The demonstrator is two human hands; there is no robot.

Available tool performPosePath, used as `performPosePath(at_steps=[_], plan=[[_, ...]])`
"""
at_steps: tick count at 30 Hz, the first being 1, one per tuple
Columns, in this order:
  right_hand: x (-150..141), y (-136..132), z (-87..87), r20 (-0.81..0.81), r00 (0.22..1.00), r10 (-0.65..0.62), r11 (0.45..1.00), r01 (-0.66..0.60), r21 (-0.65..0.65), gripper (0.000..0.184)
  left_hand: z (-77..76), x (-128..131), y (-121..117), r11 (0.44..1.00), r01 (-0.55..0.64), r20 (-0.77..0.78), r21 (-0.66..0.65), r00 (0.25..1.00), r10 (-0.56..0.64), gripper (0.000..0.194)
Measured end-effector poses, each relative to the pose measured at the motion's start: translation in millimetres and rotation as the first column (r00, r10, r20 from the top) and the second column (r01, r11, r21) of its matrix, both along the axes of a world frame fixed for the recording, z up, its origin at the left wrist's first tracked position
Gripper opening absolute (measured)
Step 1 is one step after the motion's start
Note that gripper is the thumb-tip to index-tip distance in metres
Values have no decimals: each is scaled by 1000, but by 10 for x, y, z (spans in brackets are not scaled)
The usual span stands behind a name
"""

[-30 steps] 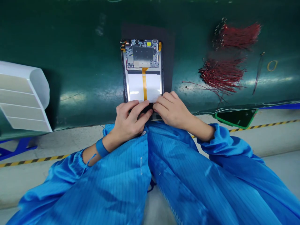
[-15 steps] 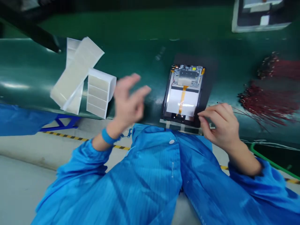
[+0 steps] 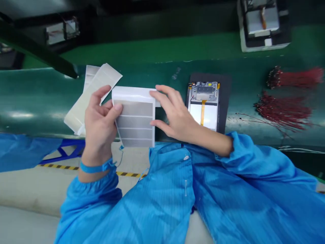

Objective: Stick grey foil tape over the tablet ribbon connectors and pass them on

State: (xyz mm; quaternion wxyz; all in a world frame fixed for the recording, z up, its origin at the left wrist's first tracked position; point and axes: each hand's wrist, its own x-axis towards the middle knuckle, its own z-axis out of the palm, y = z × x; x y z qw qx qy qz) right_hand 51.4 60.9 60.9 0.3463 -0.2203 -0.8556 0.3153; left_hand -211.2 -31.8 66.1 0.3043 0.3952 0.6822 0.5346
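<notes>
My left hand (image 3: 100, 118) grips a curled sheet of stickers (image 3: 134, 122) by its left edge, thumb on the front. The sheet has a white backing and several grey rectangular labels in rows, and its top is rolled over. At the sheet's right edge is my right hand (image 3: 172, 113), with fingers and thumb spread; the index fingertip and thumb tip overlap the edge. Right of that hand lies an opened tablet (image 3: 210, 110) with a circuit board (image 3: 203, 92) at its top and an orange ribbon cable down the middle. My right forearm hides its lower end.
More sticker sheets (image 3: 93, 95) lie to the left. Bundles of red wires (image 3: 284, 112) with dark ends are at the right. Another opened device (image 3: 264, 25) rests on a stack at the back right. A dark bar (image 3: 38, 51) slants in at the upper left.
Both hands have left the tablet's lower end and moved left. My left hand has taken hold of the sticker sheet and raised it; my right hand has come over to its edge.
</notes>
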Motion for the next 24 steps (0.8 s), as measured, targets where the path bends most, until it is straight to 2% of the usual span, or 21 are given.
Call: performPosePath(at_steps=[1,3,5,6,8,9,11,13,14,16,18,20,22,24], plan=[[-76,8,10,-11,1000,13,998,-13,-53,44,66,169,-64,999,10,16,39,1000,-11,78],[-128,12,36,-58,998,38,984,-48,-170,24,132,394,-173,992,18,-48,123,999,-12,61],[-92,-4,62,-116,992,42,955,-73,-286,6,116,483,-233,979,31,-205,202,979,12,64],[-60,-18,71,-141,989,40,935,-87,-343,4,89,496,-245,976,65,-269,208,963,-6,72],[4,-51,76,-182,983,36,879,-118,-462,9,32,505,-245,980,146,-284,138,953,-102,83],[31,-66,74,-192,981,34,843,-131,-521,11,12,515,-239,982,173,-233,82,961,-150,79],[72,-91,66,-193,981,33,770,-148,-621,16,1,561,-225,989,146,-127,15,982,-143,54],[99,-104,63,-186,982,26,733,-145,-665,22,27,631,-215,999,31,-111,12,993,-30,31],[110,-106,65,-189,982,13,746,-136,-652,23,48,668,-211,1000,-18,-130,20,991,20,26],[126,-102,72,-200,979,-34,827,-85,-555,18,94,731,-204,996,-79,-173,36,981,84,23],[142,-89,77,-192,978,-80,923,1,-384,9,130,773,-196,995,-93,-195,26,976,96,23],[161,-72,67,-148,983,-106,979,77,-187,10,145,796,-184,995,-98,-192,6,977,97,24],[183,-58,28,-72,986,-147,989,149,24,16,142,807,-166,994,-107,-167,-12,981,104,26],[200,-55,-33,20,980,-199,955,190,228,21,126,809,-144,993,-109,-112,-34,988,104,29]])
